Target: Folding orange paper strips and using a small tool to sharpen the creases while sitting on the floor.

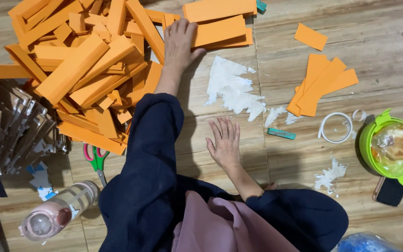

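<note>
Nearest the camera: the person's lap, dark blue sleeves and trousers with a mauve cloth [220, 224] across it, seen from above on a wooden floor [388, 42].
Right hand: the right hand [225, 142] lies flat on the bare floor, palm down, fingers spread, holding nothing.
Left hand: the left hand [180, 42] reaches forward and rests palm down, fingers loosely spread, on the end of a long orange strip [218, 30]; it presses rather than pinches.
Where the strip is: at the far edge of the floor, on a short stack of like strips, just beside the big heap of orange strips [85, 70].
How it will handle: judged light, thin and flat, fairly stiff like card or foam sheet, likely to slide on its neighbours and to crease if bent; a hold at the free near end or along a long edge seems best.
Smaller pile: a few orange pieces [320, 84] lie well apart to the right.
Scraps: torn white paper [234, 88] lies between the hands.
Green bowl: a lime-green lidded bowl [388, 147] holds a clear bag with something brownish inside.
Bottle: a pink-capped clear bottle [59, 210] lies on its side; its contents cannot be told.
Other things: scissors [96, 161], a white ring of tape [336, 127], a dark phone [390, 191].
</note>
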